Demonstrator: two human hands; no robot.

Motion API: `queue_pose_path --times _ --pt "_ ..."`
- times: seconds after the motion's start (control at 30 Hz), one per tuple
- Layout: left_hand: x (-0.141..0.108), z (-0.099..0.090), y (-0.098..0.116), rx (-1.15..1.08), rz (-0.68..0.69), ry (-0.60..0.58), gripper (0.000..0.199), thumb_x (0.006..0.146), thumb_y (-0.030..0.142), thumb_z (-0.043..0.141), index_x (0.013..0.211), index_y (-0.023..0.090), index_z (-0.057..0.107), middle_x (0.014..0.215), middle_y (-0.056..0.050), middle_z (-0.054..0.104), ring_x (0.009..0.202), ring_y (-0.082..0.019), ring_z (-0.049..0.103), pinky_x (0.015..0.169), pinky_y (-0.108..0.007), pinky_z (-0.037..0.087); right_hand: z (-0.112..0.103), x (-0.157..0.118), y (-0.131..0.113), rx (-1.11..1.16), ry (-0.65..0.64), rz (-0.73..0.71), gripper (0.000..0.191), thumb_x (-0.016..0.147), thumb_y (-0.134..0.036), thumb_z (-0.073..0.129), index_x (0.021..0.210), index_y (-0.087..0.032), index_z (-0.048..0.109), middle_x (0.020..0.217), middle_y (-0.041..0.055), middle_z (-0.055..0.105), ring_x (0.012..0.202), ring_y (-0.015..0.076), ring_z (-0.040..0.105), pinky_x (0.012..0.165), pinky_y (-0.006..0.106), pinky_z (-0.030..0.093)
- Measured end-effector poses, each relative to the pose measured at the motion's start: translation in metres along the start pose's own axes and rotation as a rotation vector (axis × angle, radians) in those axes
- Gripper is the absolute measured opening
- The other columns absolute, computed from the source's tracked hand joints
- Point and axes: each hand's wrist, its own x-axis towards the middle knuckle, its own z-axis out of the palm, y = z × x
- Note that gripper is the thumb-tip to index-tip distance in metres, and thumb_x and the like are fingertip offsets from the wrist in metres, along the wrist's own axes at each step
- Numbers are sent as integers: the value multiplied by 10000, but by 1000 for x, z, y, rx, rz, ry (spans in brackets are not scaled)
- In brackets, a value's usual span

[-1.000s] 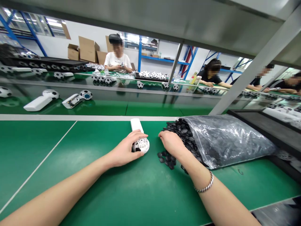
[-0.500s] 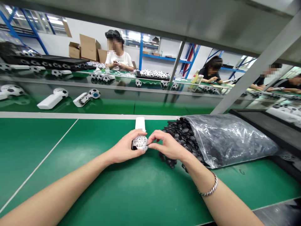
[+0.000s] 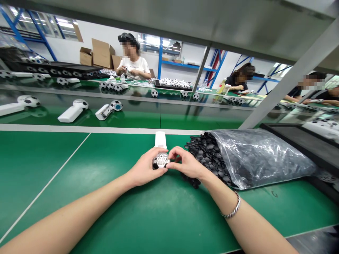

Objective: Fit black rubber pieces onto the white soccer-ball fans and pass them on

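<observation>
My left hand [image 3: 144, 167] is closed round the ball-shaped head of a handheld fan [image 3: 161, 159], which has a football pattern and a white slotted grille facing up. Its white handle [image 3: 160, 138] points away from me over the green worktop [image 3: 127, 215]. My right hand [image 3: 182, 163] pinches at the right side of the head, thumb and forefinger against its edge. A small black plastic piece [image 3: 166, 165] shows by those fingertips, partly covered. Just right of this hand, loose black pieces [image 3: 209, 150] spill from a clear plastic bag [image 3: 262, 158].
Beyond a pale ledge, a green conveyor [image 3: 143, 118] carries several football-headed fans [image 3: 72, 110]. A slanted metal post [image 3: 275, 81] and an overhead shelf [image 3: 185, 17] frame the view. Black trays [image 3: 286, 135] lie at right. Several co-workers [image 3: 134, 63] sit across the line.
The fans on the near conveyor have shifted right. Both my hands and the held fan appear slightly further right, and a black patch now shows at the head's lower right edge.
</observation>
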Motion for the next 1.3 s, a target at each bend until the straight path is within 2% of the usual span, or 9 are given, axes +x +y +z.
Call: queue_pose_path --times 0.17,0.33,0.43,0.57,0.67,0.83,0.97,1.1,1.3 --pt "0 3 0 0 -4 37 433 659 145 552 1079 226 486 1101 -20 539 998 -186 523 873 -303 417 6 -1 8 232 -80 66 352 707 -248 648 997 -212 453 1065 36 506 962 161 533 757 291 473" --pt "1 4 -2 -14 -43 43 411 655 145 535 1053 219 472 1038 -23 549 882 -176 548 764 -292 447 12 3 7 250 -43 130 358 676 -274 666 953 -212 448 1019 31 520 875 165 562 531 217 476" --pt "1 5 -2 -39 -21 15 431 661 150 539 1077 228 457 1054 -24 533 895 -175 538 791 -301 441 2 8 11 31 21 103 216 759 -323 581 913 -198 495 910 22 568 799 150 562 612 268 485" --pt "-1 11 -3 -13 26 68 508 606 284 687 1071 234 489 1121 -47 440 1066 -219 440 957 -355 354 -25 12 26 -648 320 50 144 818 -266 506 880 -177 600 908 71 582 922 211 499 858 379 391" --pt "-2 13 -4 32 -59 138 508 554 338 733 1014 248 537 1069 -43 397 1049 -231 426 945 -378 365 -37 12 38 -947 332 141 179 819 -250 499 903 -172 638 893 101 574 932 256 468 825 375 395" --pt "1 -3 -8 -52 -87 21 558 566 232 694 1086 239 491 1038 -32 407 982 -193 471 901 -325 401 -40 10 44 -1021 212 197 164 829 -225 470 832 -197 632 851 68 580 835 221 508 764 326 409" --pt "2 -16 -10 -66 -132 -99 653 558 204 671 1167 223 435 1097 -50 411 1043 -213 451 937 -334 369 -44 9 46 -1011 217 253 183 817 -199 480 956 -153 590 919 86 577 872 201 543 758 286 411" --pt "1 -15 -9 -31 -220 -59 623 553 275 688 1130 211 462 1091 -57 414 1034 -232 454 917 -353 379 -47 8 44 -1031 192 259 168 804 -159 481 911 -147 611 885 77 600 852 184 566 732 261 406" --pt "2 -14 -8 -24 -226 -53 551 570 175 608 1102 222 474 1088 -38 441 961 -205 501 830 -305 425 -44 8 34 -1102 241 241 167 809 -154 445 827 -154 611 876 100 604 872 235 541 690 306 385"
